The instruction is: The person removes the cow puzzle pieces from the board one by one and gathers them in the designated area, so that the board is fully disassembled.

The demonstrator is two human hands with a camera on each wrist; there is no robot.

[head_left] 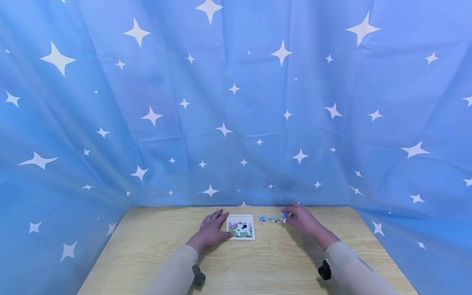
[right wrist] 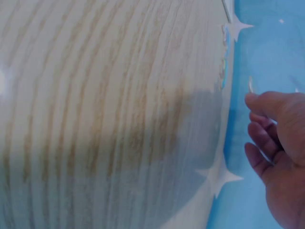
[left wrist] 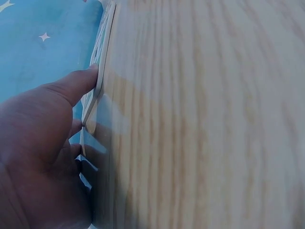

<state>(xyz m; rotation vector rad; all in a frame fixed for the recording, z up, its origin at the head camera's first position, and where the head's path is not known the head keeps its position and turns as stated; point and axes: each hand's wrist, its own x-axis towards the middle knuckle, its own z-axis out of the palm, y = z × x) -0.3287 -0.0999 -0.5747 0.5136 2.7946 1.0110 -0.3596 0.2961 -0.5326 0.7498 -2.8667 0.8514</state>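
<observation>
On the table lies a small white-framed puzzle board (head_left: 241,238) with a cow picture in it. My left hand (head_left: 212,230) rests at the board's left side, its thumb touching the near left corner. In the left wrist view the thumb (left wrist: 71,88) presses on the board's edge (left wrist: 106,52), seen edge-on. To the right of the board is a row of small colourful puzzle pieces (head_left: 263,219). Over the right end of that row, my right hand (head_left: 303,220) pinches a puzzle piece; the right wrist view shows a thin pale edge (right wrist: 251,85) at the thumb tip.
A wooden table (head_left: 258,270) carries everything. Close behind it and along both sides hangs a blue curtain (head_left: 236,123) with white stars. Dark devices (head_left: 324,270) are strapped to both wrists over light sleeves.
</observation>
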